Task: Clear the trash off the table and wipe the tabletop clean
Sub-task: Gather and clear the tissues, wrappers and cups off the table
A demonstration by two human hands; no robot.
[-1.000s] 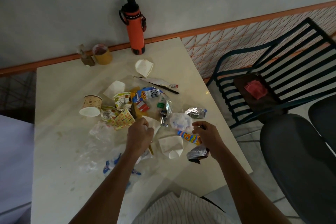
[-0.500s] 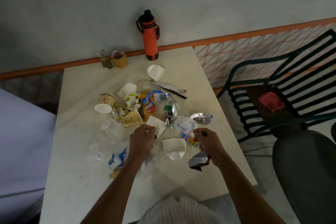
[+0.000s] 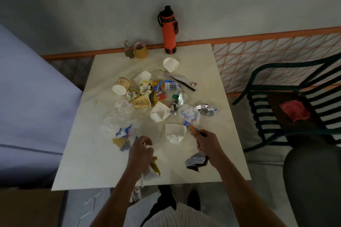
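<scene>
A pale tabletop carries a heap of trash: paper cups, snack wrappers, crumpled white paper cups and clear plastic. My left hand grips a bunch of wrappers and paper near the front edge; a yellow-brown piece hangs under it. My right hand holds a blue and orange candy wrapper at its fingertips and a silver-black foil wrapper under the palm. A flattened white cup lies between my hands.
An orange bottle, a yellow cup and a small jar stand at the far edge by the wall. A dark slatted chair with a red cloth is on the right. A cardboard box sits lower left.
Both hands have drawn back toward the front edge with their trash. The left hand left the pile's middle; the right lifted the candy wrapper off the heap. My view has risen.
</scene>
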